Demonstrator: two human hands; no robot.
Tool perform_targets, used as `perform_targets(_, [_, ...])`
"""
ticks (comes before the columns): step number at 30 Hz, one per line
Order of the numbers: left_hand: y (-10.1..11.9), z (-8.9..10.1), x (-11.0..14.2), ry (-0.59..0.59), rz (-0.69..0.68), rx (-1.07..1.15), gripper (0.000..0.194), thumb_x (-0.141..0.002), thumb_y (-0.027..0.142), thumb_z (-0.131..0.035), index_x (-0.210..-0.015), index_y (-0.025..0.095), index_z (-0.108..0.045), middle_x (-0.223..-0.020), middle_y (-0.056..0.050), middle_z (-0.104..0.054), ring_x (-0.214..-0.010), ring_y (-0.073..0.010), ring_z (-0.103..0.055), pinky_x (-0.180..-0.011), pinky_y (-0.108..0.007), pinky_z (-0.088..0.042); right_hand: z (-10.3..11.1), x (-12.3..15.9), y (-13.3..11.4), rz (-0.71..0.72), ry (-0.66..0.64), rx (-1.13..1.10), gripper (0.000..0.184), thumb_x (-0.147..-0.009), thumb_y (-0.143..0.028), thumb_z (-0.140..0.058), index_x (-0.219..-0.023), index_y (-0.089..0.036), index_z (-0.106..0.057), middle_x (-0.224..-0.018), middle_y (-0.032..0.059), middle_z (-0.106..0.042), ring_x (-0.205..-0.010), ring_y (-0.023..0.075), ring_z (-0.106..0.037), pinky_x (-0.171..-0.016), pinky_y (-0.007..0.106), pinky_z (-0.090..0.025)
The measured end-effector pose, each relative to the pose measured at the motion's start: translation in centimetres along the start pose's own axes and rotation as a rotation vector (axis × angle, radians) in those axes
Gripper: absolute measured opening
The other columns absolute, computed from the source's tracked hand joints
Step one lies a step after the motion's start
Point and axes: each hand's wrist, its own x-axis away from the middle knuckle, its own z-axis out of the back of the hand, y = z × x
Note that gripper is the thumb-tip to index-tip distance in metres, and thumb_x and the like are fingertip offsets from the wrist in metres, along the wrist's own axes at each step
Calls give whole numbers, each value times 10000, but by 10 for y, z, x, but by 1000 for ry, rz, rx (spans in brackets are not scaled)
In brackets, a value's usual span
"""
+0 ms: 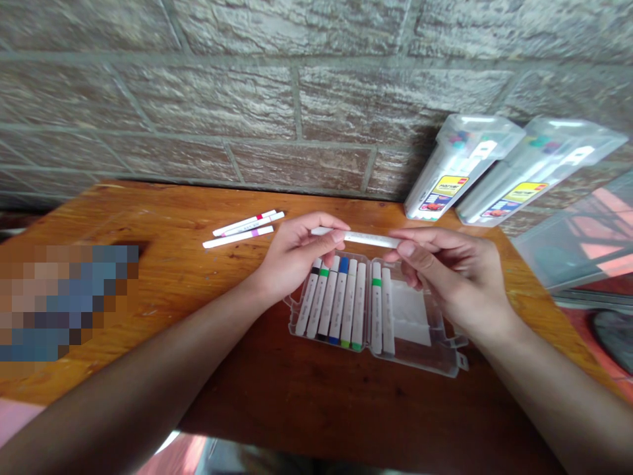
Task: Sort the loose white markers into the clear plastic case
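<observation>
A white marker [372, 239] is held level between my two hands, just above an open clear plastic case [415, 361]. My left hand [307, 249] pinches its left end, and the fingers of my right hand [452, 270] close on its right end. Both tips are covered by fingers. Several white markers with coloured bands stand side by side in the case's left half, among them a blue-banded marker [339, 300]. In the right half lie a green-banded marker [376, 310], another white marker [388, 313] and a white paper insert [411, 315].
Three loose markers [238, 237] lie on the wooden table [168, 218] to the left. Two clear marker boxes [445, 178] with yellow labels lean by the stone wall [326, 105] at the back right. A pixelated patch covers the table's left side.
</observation>
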Motion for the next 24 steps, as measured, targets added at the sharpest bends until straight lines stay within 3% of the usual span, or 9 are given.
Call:
perform_targets(10, [-3,1,-1,-19,6,90,203,-876,335,-829,-963,160,-776,-773,2,-708,-566,-86,-609,-545,-215,-458,2,-2,3,-8,-57,-164,183,-975,-296,-775,-1132,-268,-865,-932,51,-851,-527,90,-574,-473,233,-489])
perform_targets(24, [-1,0,0,-6,25,101,224,-880,341,-818,-1007,159,-791,-792,-16,-740,-570,-94,-625,-552,-222,-480,-1,-7,-2,-121,0,-252,220,-889,-409,-856,-1005,-223,-882,-883,65,-846,-526,94,-614,-424,192,-488])
